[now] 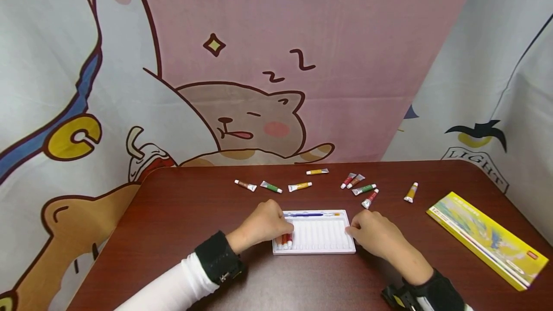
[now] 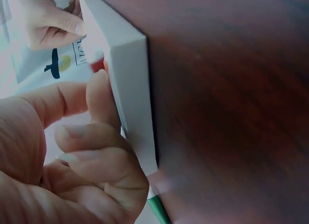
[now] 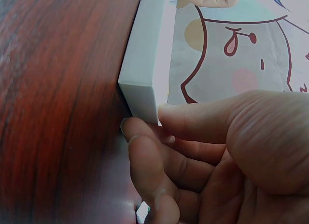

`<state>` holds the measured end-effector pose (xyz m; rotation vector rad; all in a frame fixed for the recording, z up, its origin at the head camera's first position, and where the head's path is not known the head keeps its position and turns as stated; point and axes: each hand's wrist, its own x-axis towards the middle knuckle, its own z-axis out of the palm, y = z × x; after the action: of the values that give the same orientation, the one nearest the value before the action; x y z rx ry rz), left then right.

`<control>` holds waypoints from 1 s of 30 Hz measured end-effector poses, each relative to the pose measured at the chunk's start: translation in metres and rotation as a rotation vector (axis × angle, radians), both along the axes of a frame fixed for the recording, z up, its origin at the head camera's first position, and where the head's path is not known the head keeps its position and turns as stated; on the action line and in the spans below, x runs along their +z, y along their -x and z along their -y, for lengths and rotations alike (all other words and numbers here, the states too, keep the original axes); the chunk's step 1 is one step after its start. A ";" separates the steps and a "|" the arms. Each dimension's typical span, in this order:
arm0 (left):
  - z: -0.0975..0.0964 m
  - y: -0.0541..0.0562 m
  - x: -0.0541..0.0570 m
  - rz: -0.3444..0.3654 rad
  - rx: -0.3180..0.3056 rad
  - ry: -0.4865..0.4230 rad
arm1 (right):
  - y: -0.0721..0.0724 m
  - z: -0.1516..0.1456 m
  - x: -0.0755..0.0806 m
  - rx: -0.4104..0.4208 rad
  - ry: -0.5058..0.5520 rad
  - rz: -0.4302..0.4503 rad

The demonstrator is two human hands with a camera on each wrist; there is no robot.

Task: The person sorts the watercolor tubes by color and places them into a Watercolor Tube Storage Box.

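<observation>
A white plastic paint tray point(image 1: 321, 236) lies on the brown table, with a row of narrow slots. A few small paint tubes point(image 1: 284, 241) in red and orange tones fill its left end, and a thin blue paintbrush point(image 1: 304, 214) lies along its far side. My left hand point(image 1: 269, 221) grips the tray's left edge, its thumb over the rim by the tubes and its other fingers curled at the outer wall. At the opposite edge, my right hand point(image 1: 375, 234) pinches the tray, thumb on the rim point(image 3: 158, 105) and fingertips low against the side.
Behind the tray lie scattered paint tubes, among them a green one point(image 1: 271, 186), a yellow one point(image 1: 300, 186) and a red one point(image 1: 370, 199). Another yellow tube point(image 1: 411, 192) is farther right. A yellow box point(image 1: 488, 241) lies at the table's right side. A cartoon-printed cloth point(image 1: 345, 61) hangs behind.
</observation>
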<state>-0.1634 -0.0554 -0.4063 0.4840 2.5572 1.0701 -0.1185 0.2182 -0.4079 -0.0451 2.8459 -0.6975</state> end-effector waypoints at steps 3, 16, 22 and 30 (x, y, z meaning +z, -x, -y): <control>0.000 -0.001 -0.002 -0.028 0.003 0.002 | 0.000 0.000 0.000 -0.002 0.001 0.001; 0.004 -0.014 0.004 -0.070 -0.051 -0.011 | 0.001 0.000 -0.001 0.000 -0.008 -0.014; 0.004 -0.017 -0.001 -0.077 -0.069 -0.023 | 0.000 0.000 -0.001 0.000 0.002 -0.009; 0.003 -0.021 -0.003 -0.087 -0.039 -0.020 | 0.000 0.000 -0.001 -0.001 -0.001 -0.007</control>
<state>-0.1428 -0.0584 -0.4093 0.5959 2.6031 1.0848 -0.1185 0.2179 -0.4094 -0.0455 2.8532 -0.6980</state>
